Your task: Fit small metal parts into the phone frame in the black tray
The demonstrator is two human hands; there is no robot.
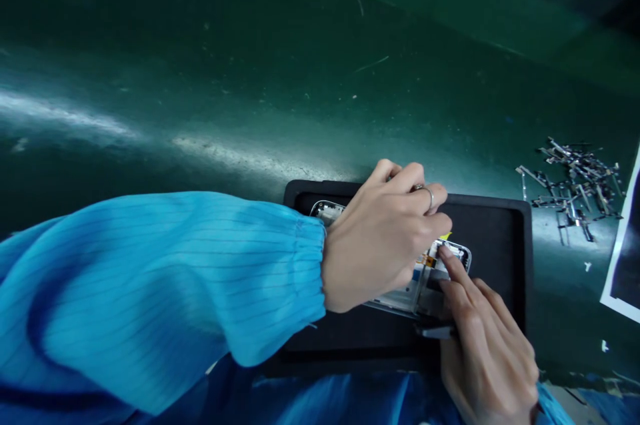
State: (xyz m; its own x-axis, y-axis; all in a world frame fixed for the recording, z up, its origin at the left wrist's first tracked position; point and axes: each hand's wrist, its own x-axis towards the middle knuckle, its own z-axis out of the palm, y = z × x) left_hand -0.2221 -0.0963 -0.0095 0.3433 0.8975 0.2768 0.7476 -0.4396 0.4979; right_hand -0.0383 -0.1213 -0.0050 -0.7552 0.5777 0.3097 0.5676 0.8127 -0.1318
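An opened smartphone with a silver frame and bare inner parts lies tilted on a black tray. My left hand, a ring on one finger, reaches across it and hides its middle. Its fingers are curled in, and a small yellow tab peeks out beneath the fingertips; whether they grip it is hidden. At the phone's right end, the index finger of my right hand touches the inner parts. A slim metal tool, blurred, sticks out from under that hand's curled palm.
Several thin metal and black strips lie in a loose pile on the green table to the right. A white-bordered dark sheet lies at the right edge. Small white scraps are scattered below it.
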